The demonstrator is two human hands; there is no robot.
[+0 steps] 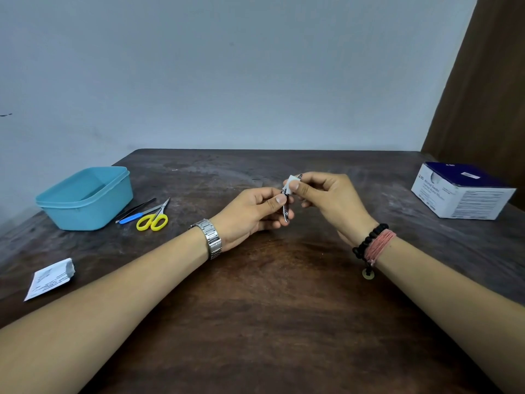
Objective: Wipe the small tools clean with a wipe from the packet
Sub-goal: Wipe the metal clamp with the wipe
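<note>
Dark table (270, 294): left hand (250, 211) pinches clipper (285, 213), right hand (329, 197) pinches wipe (292, 185) on its top.

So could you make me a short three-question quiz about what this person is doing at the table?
1. True or false: the right hand pinches a white wipe.
2. Which hand holds the nail clipper?
3. What lies nearest the blue tub: A) scissors, B) swab box, C) torn packet?

Key: 1 true. 2 the left hand. 3 A.
</note>
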